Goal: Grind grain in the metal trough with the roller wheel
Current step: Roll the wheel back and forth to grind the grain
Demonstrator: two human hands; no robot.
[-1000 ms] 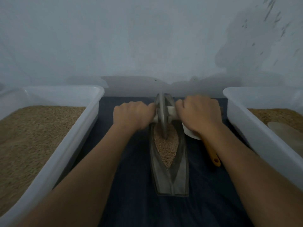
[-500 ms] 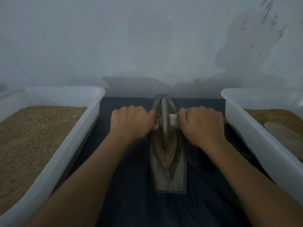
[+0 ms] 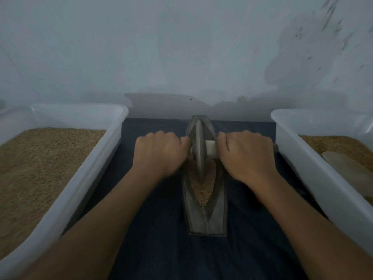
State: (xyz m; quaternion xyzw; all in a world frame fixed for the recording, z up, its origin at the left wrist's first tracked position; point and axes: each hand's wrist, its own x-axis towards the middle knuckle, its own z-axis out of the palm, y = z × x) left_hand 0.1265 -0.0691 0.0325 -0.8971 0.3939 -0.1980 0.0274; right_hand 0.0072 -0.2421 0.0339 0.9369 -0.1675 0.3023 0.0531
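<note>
The metal trough (image 3: 204, 217) is set lengthwise on a dark blue cloth (image 3: 161, 249) covering the worktop, between two white plastic tubs. A pointed bed of brown grain (image 3: 202, 191) is held in the channel of the trough, towards its middle. The roller wheel (image 3: 198, 150) is stood upright on edge in the far half of the trough, its lower rim in the grain. The pale axle handle (image 3: 211, 147) is gripped on each side: the left hand (image 3: 159, 153) and the right hand (image 3: 247, 155) are both curled round it, knuckles up. The left tub (image 3: 84, 178) is filled with grain. The right tub (image 3: 314, 168) also holds grain, with a flat pale scoop (image 3: 349, 168) lying on it.
</note>
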